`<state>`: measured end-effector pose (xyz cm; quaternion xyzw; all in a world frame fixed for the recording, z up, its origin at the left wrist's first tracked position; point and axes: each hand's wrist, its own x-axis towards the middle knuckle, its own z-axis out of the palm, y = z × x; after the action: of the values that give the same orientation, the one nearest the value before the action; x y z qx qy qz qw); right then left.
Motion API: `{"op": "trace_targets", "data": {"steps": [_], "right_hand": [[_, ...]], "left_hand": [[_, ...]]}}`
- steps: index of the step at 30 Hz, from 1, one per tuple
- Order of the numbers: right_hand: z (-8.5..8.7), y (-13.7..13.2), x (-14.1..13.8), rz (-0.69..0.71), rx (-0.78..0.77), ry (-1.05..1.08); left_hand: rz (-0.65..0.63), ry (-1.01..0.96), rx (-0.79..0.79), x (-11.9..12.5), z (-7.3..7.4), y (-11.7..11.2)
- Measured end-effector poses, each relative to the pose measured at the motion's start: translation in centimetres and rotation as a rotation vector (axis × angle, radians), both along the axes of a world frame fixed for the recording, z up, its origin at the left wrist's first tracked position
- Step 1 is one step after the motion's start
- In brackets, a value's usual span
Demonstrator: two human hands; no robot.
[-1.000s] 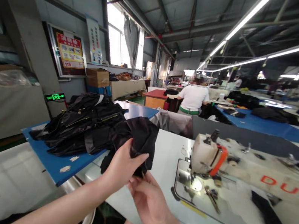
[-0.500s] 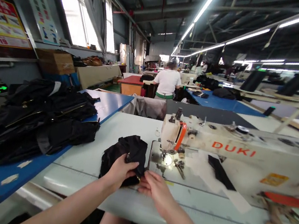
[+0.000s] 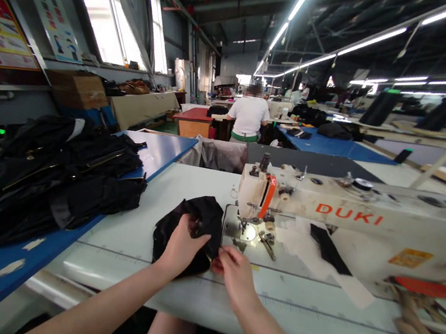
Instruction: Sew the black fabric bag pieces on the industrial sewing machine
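A bunched black fabric piece (image 3: 205, 209) with a gold zipper along its lower edge rests on the pale sewing table, just left of the machine's needle plate. My left hand (image 3: 184, 246) grips it from above, thumb apart and fingers curled into the folds; the fingertips are partly hidden. At the piece's right corner, my right hand (image 3: 234, 268) pinches the edge near the zipper end. The sewing machine (image 3: 257, 192) has its needle and lit plate right of the fabric, apart from it.
To the left, a heap of black zippered pieces (image 3: 45, 177) covers much of a blue table (image 3: 9, 279). A black strip (image 3: 329, 247) lies on white paper (image 3: 360, 292) beneath the machine arm. Farther off, a person in a white shirt (image 3: 249, 115) sits facing away.
My left hand has pushed deeper into the folds, and the fabric is spread rounder and flatter. My right hand still pinches the corner. The view has shifted slightly.
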<state>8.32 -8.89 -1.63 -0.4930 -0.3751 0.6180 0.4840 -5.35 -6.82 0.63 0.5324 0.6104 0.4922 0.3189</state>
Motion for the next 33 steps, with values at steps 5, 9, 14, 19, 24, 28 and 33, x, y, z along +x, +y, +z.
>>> {"op": "trace_targets", "data": {"steps": [5,9,14,19,24,28,33], "right_hand": [[0.3,0.2,0.0,-0.020,-0.059,0.037],[0.6,0.4,0.2,-0.034,-0.108,0.071],[0.9,0.8,0.5,-0.039,-0.163,0.106],[1.0,1.2,0.9,-0.035,-0.199,0.118],[1.2,1.6,1.4,-0.017,-0.218,0.107],[1.2,1.9,1.6,0.002,-0.231,0.092],[1.3,2.2,1.8,0.031,-0.239,0.075]], "left_hand": [[-0.033,0.617,0.442,-0.3,-0.3,-0.1],[-0.540,0.861,0.688,-0.8,-0.1,-0.1],[-0.661,0.954,0.621,-1.8,0.9,-0.6],[-0.756,0.975,0.437,-2.1,2.6,-2.0],[-0.736,1.047,0.370,-1.4,2.6,-2.4],[-0.717,1.086,0.403,-1.1,1.7,-2.0],[-0.700,1.100,0.514,-1.4,0.5,-1.0]]}}
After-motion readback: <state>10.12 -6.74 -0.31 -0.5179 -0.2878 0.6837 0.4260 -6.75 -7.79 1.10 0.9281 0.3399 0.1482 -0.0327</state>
